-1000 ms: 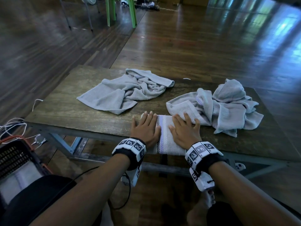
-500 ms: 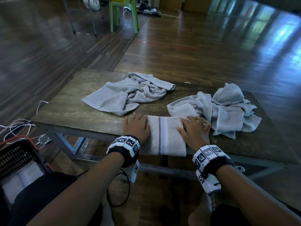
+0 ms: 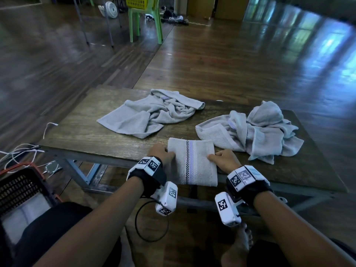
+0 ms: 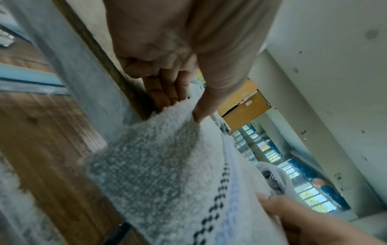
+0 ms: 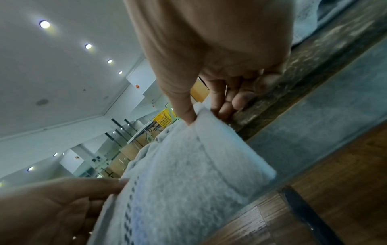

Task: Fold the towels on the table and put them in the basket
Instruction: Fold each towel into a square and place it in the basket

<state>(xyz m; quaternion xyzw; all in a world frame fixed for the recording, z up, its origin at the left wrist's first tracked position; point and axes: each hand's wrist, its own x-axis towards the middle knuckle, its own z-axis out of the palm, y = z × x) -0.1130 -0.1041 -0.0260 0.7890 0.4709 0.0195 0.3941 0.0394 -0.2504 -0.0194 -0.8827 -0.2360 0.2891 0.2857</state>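
A folded grey towel (image 3: pixel 192 160) with a dark checked stripe lies at the table's (image 3: pixel 96 139) near edge, its lower part hanging over. My left hand (image 3: pixel 163 153) pinches its left edge, thumb on top and fingers underneath, as the left wrist view shows on the folded towel (image 4: pixel 167 165). My right hand (image 3: pixel 221 158) pinches the right edge the same way; the right wrist view shows the folded towel (image 5: pixel 188 165) under its thumb. A dark basket (image 3: pixel 21 187) stands on the floor at my lower left, with something pale inside.
Two crumpled grey towels lie farther back: one at centre left (image 3: pixel 150 114), a bigger heap at right (image 3: pixel 256 130). White cables (image 3: pixel 21 151) trail off the table's left corner. A green chair (image 3: pixel 146 18) with a yellow basket stands far behind.
Both hands slid apart from flat on the towel's middle to its side edges and now pinch them. The towel shows wider between them.
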